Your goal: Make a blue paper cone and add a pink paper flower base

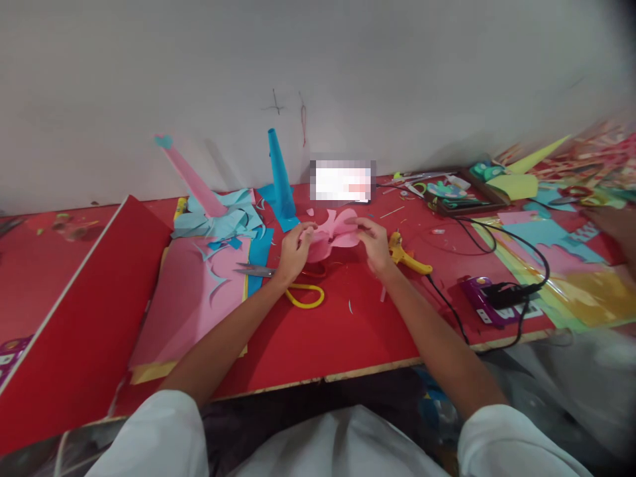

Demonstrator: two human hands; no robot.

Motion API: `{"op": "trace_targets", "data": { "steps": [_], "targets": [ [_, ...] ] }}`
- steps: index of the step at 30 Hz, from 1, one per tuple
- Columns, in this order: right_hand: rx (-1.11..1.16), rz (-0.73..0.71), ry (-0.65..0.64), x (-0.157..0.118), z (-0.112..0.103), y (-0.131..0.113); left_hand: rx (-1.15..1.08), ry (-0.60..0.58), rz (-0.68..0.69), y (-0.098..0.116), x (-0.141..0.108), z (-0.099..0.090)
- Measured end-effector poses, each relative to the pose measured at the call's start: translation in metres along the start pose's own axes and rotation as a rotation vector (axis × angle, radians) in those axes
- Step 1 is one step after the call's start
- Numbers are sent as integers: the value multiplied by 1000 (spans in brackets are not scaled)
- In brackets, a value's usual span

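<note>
Both hands hold a pink paper flower [342,228] with rounded petals, just above the red table. My left hand [297,252] pinches its left petals between thumb and fingers. On the other side, my right hand [373,244] grips the right petals with bent fingers. Scissors [305,297] with a yellow handle lie under and beside my left wrist, blades pointing left. A yellow glue gun [410,260] rests just right of my right hand, its cord trailing toward the table's front edge.
A blue paper cone [281,175] and a pink one [193,179] stand at the back. Pink sheets [193,291] lie left, near a red divider [89,318]. A purple power strip [484,301], a tray [484,189] and a blurred bright screen [342,180] are rightward and behind.
</note>
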State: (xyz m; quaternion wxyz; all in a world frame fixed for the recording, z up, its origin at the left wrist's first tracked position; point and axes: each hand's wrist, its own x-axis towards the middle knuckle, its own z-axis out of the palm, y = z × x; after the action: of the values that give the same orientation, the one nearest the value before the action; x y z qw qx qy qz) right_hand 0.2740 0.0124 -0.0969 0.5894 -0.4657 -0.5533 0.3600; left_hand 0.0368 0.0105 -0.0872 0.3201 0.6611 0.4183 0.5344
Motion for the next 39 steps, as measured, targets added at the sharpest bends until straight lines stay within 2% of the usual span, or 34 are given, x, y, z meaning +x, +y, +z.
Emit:
{"op": "trace_targets", "data": {
  "steps": [3,12,17,21,24,29,33,39],
  "targets": [
    [51,24,-16,1,-3,0,-96,50,5,0,-1,1],
    [109,38,-102,0,3,1,-78,182,-82,-36,7,1],
    [73,-27,-108,1,3,0,-170,223,-136,-37,7,0],
    [58,-23,-146,2,3,3,-189,273,-154,-35,7,0],
    [41,-26,-126,2,2,6,-238,264,-160,-33,8,1],
    [36,-66,-32,2,1,5,-295,152,-172,-33,9,3],
    [43,-66,-11,1,1,0,-259,103,-151,-37,8,3],
    [179,68,-23,-1,9,0,-245,118,-139,-36,7,2]
  ]
}}
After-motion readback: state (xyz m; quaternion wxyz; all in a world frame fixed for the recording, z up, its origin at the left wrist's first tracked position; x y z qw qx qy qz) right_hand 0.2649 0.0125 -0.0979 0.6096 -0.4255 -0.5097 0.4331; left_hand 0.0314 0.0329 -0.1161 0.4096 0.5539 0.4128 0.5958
